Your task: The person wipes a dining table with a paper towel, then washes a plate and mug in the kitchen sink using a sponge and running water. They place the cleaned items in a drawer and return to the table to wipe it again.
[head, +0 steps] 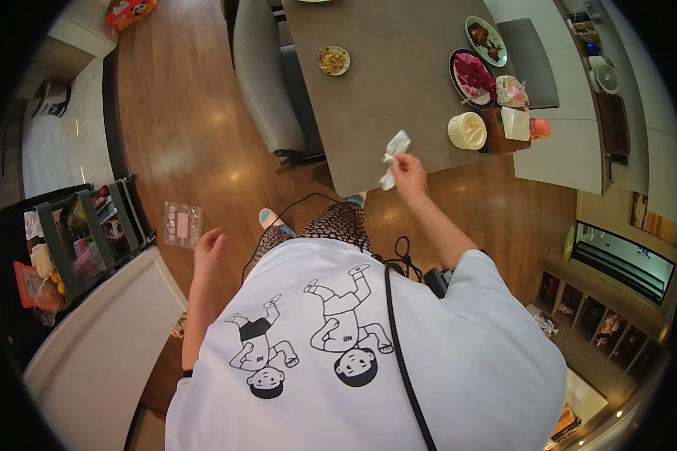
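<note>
My right hand (410,176) pinches a crumpled white tissue (397,147) over the near end of the grey dining table (383,90). To its right a cream lidded container (467,131) stands beside a brown tissue box (493,132) with a white tissue sticking out. My left hand (211,248) hangs low at the left, fingers loosely curled. Near its fingertips is a clear plastic packet (183,225) with pinkish pieces inside; whether they touch, I cannot tell. Further up the table are a small bowl of yellowish food (333,60), a plate of magenta food (474,79) and an oval plate of brown food (486,41).
A grey chair (265,73) stands at the table's left side, another (527,62) at its right. A rack with packaged goods (90,237) and a white panel (101,349) are at the left. A black cable (403,349) runs down my shirt.
</note>
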A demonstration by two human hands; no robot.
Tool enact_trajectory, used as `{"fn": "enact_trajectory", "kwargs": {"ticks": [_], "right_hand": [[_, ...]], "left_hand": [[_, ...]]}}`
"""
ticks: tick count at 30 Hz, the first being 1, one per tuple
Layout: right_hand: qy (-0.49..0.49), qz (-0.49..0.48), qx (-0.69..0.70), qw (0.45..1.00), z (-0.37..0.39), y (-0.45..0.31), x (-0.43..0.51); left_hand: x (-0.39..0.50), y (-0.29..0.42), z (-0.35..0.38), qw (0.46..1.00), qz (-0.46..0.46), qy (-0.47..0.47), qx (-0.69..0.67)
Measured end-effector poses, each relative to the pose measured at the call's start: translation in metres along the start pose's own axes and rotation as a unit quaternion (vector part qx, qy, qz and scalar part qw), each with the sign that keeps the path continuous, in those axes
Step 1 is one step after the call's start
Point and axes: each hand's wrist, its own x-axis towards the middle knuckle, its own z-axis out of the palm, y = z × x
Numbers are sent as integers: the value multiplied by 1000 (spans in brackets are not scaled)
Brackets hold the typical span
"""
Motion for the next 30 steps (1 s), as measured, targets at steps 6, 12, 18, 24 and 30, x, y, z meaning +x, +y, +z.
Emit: {"fn": "enact_trajectory", "kwargs": {"ticks": [6, 12, 18, 24, 30], "right_hand": [[127, 80, -22, 988, 66, -47, -42], [197, 111, 16, 974, 81, -49, -37], [258, 129, 20, 957, 95, -60, -34], [284, 201, 29, 937, 104, -99, -4], [294, 220, 24, 930, 124, -133, 39]], "left_hand": [[-8, -23, -123, 991, -31, 127, -37], [47, 60, -107, 997, 28, 67, -8], [129, 250, -20, 937, 296, -66, 173], [166, 373, 106, 769, 481, -215, 363], [203, 381, 217, 602, 516, -327, 514]]}}
